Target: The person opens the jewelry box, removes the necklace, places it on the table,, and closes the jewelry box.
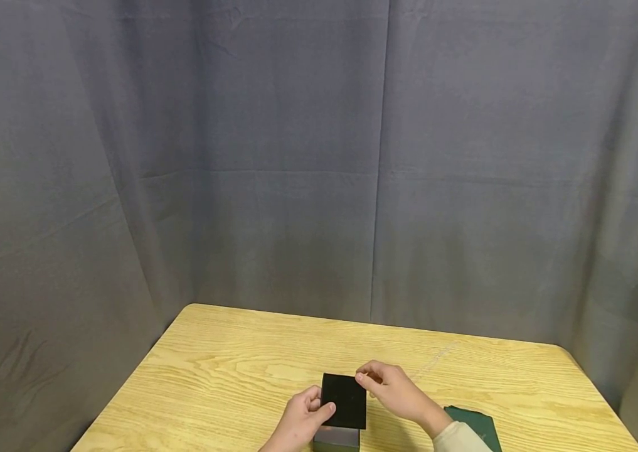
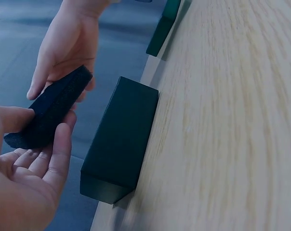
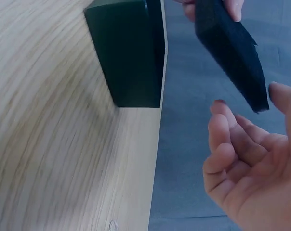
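A square black foam pad (image 1: 344, 402) is held above an open dark green box (image 2: 120, 139). My left hand (image 1: 300, 419) grips the pad's near left side, thumb on top and fingers beneath. At the pad's far right corner is my right hand (image 1: 394, 390). Its thumb lies close to that corner in the right wrist view, while its loosely bent fingers (image 3: 220, 139) stay apart from the pad. The box's greyish inside (image 1: 342, 435) shows just below the pad in the head view; the pad covers part of it.
A dark green flat item (image 1: 473, 428) with faint lettering lies to the right, partly behind the right sleeve (image 1: 458, 438). A thin, clear strip-like thing (image 1: 436, 360) lies farther back on the wooden table (image 1: 228, 364). Grey curtains (image 1: 290, 157) surround the table.
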`<state>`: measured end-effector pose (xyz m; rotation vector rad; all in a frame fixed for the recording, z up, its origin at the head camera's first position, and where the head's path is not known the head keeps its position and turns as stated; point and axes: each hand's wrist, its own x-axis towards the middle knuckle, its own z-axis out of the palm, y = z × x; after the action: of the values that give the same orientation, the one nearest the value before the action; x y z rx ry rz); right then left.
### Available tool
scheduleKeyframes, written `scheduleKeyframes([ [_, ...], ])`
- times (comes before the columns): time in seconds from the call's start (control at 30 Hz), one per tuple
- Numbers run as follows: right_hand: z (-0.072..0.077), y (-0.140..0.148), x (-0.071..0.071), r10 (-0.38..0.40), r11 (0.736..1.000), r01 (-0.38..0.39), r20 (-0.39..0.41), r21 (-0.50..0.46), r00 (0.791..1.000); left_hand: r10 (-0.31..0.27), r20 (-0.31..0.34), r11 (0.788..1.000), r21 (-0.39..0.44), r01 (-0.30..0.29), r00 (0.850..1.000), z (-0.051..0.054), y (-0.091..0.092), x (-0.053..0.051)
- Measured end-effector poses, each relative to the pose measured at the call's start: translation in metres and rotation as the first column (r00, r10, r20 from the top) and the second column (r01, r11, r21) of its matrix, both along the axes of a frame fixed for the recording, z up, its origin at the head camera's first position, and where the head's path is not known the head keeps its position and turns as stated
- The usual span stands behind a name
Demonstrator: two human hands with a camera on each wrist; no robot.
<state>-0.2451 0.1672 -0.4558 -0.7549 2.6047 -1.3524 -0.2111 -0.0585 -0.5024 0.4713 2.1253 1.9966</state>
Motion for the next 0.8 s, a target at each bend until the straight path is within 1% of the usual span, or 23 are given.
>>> scheduleKeyframes([
  [0.2,-0.0007,-0.0048,-0.0007,0.006,1.000,-0.006,-0.027,0.006,1.000,-0.017,0.011,1.000,0.015,0.017,1.000,0.0015,0.0003,0.0013],
  [0.33,-0.0013,-0.0082,-0.0005,0.015,1.000,-0.016,-0.014,-0.007,1.000,-0.034,0.033,0.998,0.046,0.033,0.999,0.0015,0.0002,0.0011],
  [0.5,-0.0014,-0.0106,0.0005,0.024,1.000,-0.024,-0.002,-0.017,1.000,-0.049,0.048,0.997,0.060,0.046,0.998,0.0007,0.0001,0.0005],
  [0.67,-0.0025,-0.0097,0.0008,0.041,0.999,-0.041,-0.001,-0.018,0.999,-0.045,0.041,0.998,0.051,0.043,0.998,0.0018,0.0013,0.0013],
  [0.73,-0.0033,-0.0088,0.0006,0.043,0.999,-0.043,-0.006,-0.010,0.999,-0.039,0.031,0.999,0.030,0.038,0.999,0.0024,0.0006,0.0012],
  [0.8,-0.0037,-0.0081,0.0005,0.047,0.999,-0.047,-0.005,-0.010,0.999,-0.022,0.006,1.000,-0.008,0.022,1.000,0.0031,-0.0008,0.0008],
])
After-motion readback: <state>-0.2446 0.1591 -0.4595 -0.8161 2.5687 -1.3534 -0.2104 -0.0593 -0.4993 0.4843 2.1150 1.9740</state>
